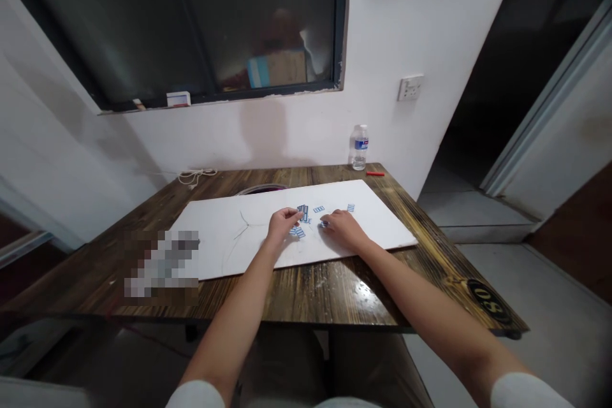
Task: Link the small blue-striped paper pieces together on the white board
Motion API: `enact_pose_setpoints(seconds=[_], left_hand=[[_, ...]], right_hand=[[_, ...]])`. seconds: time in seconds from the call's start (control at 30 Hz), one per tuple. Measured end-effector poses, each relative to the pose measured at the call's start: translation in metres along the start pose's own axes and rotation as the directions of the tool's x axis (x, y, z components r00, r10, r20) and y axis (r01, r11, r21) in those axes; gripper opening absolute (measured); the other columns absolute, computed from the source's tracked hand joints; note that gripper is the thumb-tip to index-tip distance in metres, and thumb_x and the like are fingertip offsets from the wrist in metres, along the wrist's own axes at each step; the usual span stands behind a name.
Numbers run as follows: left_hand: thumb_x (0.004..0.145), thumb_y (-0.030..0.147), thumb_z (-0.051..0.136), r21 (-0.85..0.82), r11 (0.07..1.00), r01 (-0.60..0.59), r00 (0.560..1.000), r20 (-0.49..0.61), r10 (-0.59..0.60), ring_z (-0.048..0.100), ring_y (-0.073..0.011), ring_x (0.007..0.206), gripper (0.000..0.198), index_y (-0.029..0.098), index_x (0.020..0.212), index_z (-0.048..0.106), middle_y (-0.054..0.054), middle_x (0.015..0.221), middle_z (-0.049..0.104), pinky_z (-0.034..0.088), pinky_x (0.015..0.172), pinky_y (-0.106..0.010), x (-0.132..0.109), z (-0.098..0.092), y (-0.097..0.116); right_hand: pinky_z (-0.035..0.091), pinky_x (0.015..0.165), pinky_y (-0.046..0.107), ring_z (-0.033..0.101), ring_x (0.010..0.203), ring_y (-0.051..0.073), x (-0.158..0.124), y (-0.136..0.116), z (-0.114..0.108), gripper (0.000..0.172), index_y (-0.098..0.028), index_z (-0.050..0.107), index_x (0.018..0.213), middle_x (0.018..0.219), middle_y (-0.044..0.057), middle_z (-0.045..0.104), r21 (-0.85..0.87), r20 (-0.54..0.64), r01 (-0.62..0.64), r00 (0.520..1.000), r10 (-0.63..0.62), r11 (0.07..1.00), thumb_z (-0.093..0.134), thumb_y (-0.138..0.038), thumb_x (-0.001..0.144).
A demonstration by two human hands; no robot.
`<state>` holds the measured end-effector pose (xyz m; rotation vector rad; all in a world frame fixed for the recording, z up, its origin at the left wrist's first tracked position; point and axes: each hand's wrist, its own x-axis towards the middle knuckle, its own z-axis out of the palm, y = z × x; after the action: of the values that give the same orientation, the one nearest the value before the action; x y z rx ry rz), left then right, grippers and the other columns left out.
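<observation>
The left hand (pixel 284 224) is held just above a white board (pixel 229 248), its thumb and fingers closed in a pinch on a small stack of blue-and-white cards (pixel 302 212) that stands tilted at the fingertips. A small cluster of the same cards (pixel 298 232) lies on the board just below that pinch, close beside the hand.

The right hand (pixel 342 229) sits palm down near the left, with its fingers curled and gathered. Its fingertips (pixel 325 223) are on a small blue-marked piece (pixel 324 224), but at this size it is hard to tell whether they grip it or only touch it. 2 more single cards lie flat and apart on the board: 1 (pixel 319 209) between the hands and slightly beyond them, the other (pixel 350 207) just past the right hand.

The board rests on a dark wood-grain table (pixel 306 299), with thin grey lines (pixel 243 227) marked on its surface. A pixelated patch (pixel 162 264) hides part of the table and the board's left end. Near the table's far edge stand a plastic water bottle (pixel 359 148) and a small red stick (pixel 375 173), with a coiled white cable (pixel 196 175) further left.
</observation>
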<state>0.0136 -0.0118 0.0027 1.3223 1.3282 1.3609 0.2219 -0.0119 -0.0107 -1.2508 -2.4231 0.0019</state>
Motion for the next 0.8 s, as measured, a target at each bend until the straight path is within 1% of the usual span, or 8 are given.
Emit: enact_pose_setpoints(seconds=[0.13, 0.27, 0.37, 0.43, 0.57, 0.67, 0.73, 0.8], left_hand=[[0.052, 0.046, 0.081, -0.008, 1.000, -0.001, 1.000, 0.003, 0.001, 0.053, -0.0119, 0.052, 0.037, 0.016, 0.070, 0.068, -0.002, 0.062, 0.064, 0.041, 0.053, -0.025, 0.0010, 0.0010, -0.0029], [0.052, 0.045, 0.081, -0.014, 1.000, -0.005, 1.000, 0.025, 0.005, 0.054, -0.0116, 0.052, 0.037, 0.016, 0.070, 0.067, -0.002, 0.063, 0.065, 0.042, 0.053, -0.025, 0.0027, 0.0020, -0.0069], [0.053, 0.044, 0.081, -0.005, 1.000, -0.008, 1.000, 0.024, 0.008, 0.054, -0.0116, 0.052, 0.036, 0.016, 0.069, 0.067, -0.002, 0.063, 0.065, 0.041, 0.053, -0.024, 0.0019, 0.0022, -0.0062], [0.053, 0.044, 0.081, 0.000, 1.000, 0.000, 1.000, 0.018, 0.000, 0.054, -0.0118, 0.053, 0.035, 0.016, 0.070, 0.068, -0.003, 0.063, 0.065, 0.042, 0.053, -0.024, 0.0004, 0.0023, -0.0040], [0.052, 0.045, 0.082, 0.001, 1.000, 0.017, 1.000, 0.019, -0.017, 0.055, -0.0123, 0.054, 0.037, 0.016, 0.071, 0.068, -0.003, 0.064, 0.066, 0.043, 0.053, -0.025, -0.0022, 0.0028, 0.0003], [0.051, 0.045, 0.082, 0.007, 0.999, 0.035, 0.999, 0.035, -0.035, 0.054, -0.0119, 0.052, 0.037, 0.016, 0.069, 0.067, -0.002, 0.062, 0.064, 0.042, 0.052, -0.024, -0.0030, 0.0035, 0.0013], [0.052, 0.044, 0.082, -0.001, 0.999, 0.052, 0.997, 0.051, -0.052, 0.055, -0.0112, 0.051, 0.037, 0.016, 0.069, 0.066, -0.002, 0.062, 0.064, 0.042, 0.052, -0.024, -0.0036, 0.0044, 0.0012], [0.052, 0.044, 0.082, -0.021, 0.997, 0.073, 0.995, 0.071, -0.071, 0.055, -0.0107, 0.050, 0.037, 0.016, 0.070, 0.065, -0.002, 0.063, 0.064, 0.043, 0.052, -0.024, -0.0047, 0.0058, 0.0009]], right_hand=[[0.038, 0.082, 0.034, 0.061, 0.096, 0.027, 0.0022, -0.0028, 0.0005, 0.022, -0.016, 0.068, 0.106, 0.094, 0.013, 0.072, -0.044, 0.029, 0.018, 0.999, -0.017, 0.999, 0.058, -0.019, 0.086], [0.036, 0.082, 0.035, 0.060, 0.091, 0.027, 0.0039, -0.0026, 0.0038, 0.017, -0.015, 0.069, 0.094, 0.090, 0.014, 0.071, -0.089, 0.029, 0.063, 0.998, -0.060, 0.994, 0.054, -0.018, 0.088], [0.036, 0.081, 0.035, 0.060, 0.087, 0.026, 0.0049, -0.0026, 0.0063, 0.019, -0.013, 0.069, 0.085, 0.085, 0.015, 0.070, -0.129, 0.033, 0.101, 0.995, -0.098, 0.987, 0.050, -0.014, 0.088], [0.036, 0.081, 0.036, 0.059, 0.087, 0.026, 0.0053, -0.0026, 0.0076, 0.019, -0.012, 0.068, 0.083, 0.085, 0.015, 0.069, -0.138, 0.014, 0.102, 0.995, -0.101, 0.985, 0.050, -0.013, 0.087], [0.037, 0.079, 0.035, 0.057, 0.090, 0.026, 0.0053, -0.0010, 0.0089, 0.015, -0.013, 0.067, 0.083, 0.087, 0.014, 0.068, -0.121, -0.083, 0.050, 0.995, -0.060, 0.991, 0.053, -0.013, 0.085], [0.040, 0.076, 0.032, 0.058, 0.083, 0.023, 0.0041, 0.0014, 0.0078, 0.015, -0.015, 0.067, 0.084, 0.083, 0.010, 0.068, -0.015, -0.175, -0.005, 0.985, 0.002, 1.000, 0.053, -0.012, 0.083], [0.042, 0.074, 0.030, 0.058, 0.079, 0.021, 0.0027, 0.0022, 0.0058, 0.016, -0.018, 0.067, 0.085, 0.080, 0.007, 0.068, 0.101, -0.269, -0.017, 0.962, 0.044, 0.995, 0.053, -0.011, 0.083], [0.044, 0.074, 0.029, 0.059, 0.078, 0.020, 0.0010, 0.0011, 0.0031, 0.016, -0.020, 0.066, 0.085, 0.079, 0.005, 0.068, 0.200, -0.381, 0.019, 0.923, 0.060, 0.980, 0.052, -0.011, 0.083]])
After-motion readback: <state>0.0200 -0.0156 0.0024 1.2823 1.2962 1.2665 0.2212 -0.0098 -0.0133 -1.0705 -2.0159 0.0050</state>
